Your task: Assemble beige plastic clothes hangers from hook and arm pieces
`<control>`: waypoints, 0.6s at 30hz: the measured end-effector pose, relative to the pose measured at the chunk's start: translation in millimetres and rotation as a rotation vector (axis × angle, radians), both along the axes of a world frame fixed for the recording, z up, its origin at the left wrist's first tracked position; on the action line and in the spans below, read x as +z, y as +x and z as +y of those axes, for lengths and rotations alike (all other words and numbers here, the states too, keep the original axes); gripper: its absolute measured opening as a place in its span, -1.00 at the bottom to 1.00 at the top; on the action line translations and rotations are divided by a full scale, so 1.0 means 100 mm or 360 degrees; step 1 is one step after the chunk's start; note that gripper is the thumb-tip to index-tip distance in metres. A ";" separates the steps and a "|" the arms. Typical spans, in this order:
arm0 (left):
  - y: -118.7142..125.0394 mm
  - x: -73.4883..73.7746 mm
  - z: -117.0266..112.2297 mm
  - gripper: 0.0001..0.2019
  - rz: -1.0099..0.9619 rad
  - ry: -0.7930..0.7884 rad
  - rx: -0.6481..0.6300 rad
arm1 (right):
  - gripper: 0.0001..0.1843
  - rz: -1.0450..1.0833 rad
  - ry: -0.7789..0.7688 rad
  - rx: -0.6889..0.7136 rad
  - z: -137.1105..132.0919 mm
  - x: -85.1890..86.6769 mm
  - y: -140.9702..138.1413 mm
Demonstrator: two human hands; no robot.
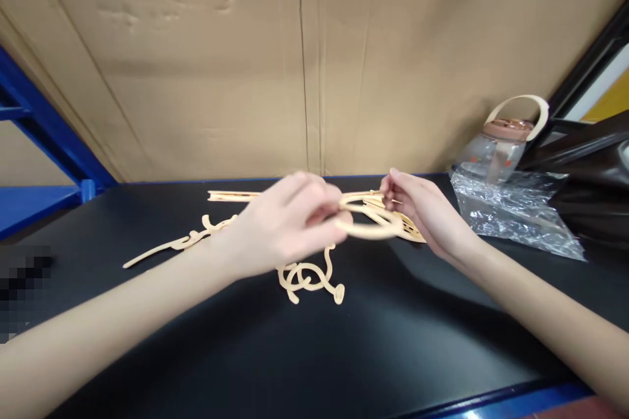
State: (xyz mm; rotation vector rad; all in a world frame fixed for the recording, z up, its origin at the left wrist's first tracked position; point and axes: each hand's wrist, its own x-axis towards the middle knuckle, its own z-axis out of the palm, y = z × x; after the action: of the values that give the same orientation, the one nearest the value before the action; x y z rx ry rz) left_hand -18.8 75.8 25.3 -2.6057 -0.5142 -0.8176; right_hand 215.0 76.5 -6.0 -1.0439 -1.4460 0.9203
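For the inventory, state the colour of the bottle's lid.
The lid is brownish pink, seen best in the head view.

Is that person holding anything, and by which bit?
The left hand pinches a beige loop by its left end; whether the right hand grips anything can't be told.

No word, number or brand is reading clearly anywhere. The clear bottle (491, 149) is carrying small orange-red marks (509, 162) low on its body, showing too small to make out as letters or pictures. The crinkled plastic bag (521, 213) in front of the bottle is showing no legible print.
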 end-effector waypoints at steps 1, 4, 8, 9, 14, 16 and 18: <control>0.01 0.00 -0.03 -0.80 0.0048 0.0109 -0.0103 | -0.60 -0.0033 -0.0053 0.0034 0.00 0.01 0.01; 0.04 -0.03 -0.08 -0.82 0.0157 0.0678 -0.0503 | -0.63 -0.0439 -0.0102 0.0145 -0.04 0.04 0.01; 0.19 -0.12 -0.18 -0.83 0.0223 0.0588 -0.0933 | -0.60 -0.0707 -0.0042 0.0534 -0.24 0.13 -0.08; 0.25 -0.15 -0.24 -0.81 0.0276 0.0265 -0.1002 | -0.57 -0.0679 -0.0057 0.0664 -0.31 0.16 -0.13; 0.46 -0.23 -0.53 -0.83 0.0492 -0.1058 -0.0883 | -0.72 -0.0312 -0.0525 0.1213 -0.57 0.19 -0.32; 0.44 -0.26 -0.62 -0.82 0.0417 -0.1192 -0.0803 | -0.78 -0.0154 -0.0625 0.1150 -0.59 0.16 -0.33; 0.34 -0.28 -0.69 -0.85 0.0296 -0.1210 -0.0714 | -0.79 -0.0041 -0.0608 0.0995 -0.57 0.14 -0.31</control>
State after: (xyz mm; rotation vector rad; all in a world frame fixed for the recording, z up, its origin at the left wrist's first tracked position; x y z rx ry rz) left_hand 15.4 6.4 -2.4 -3.5429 -0.1985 -0.5524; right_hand 183.7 19.6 8.1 -0.8759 -1.6930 1.6861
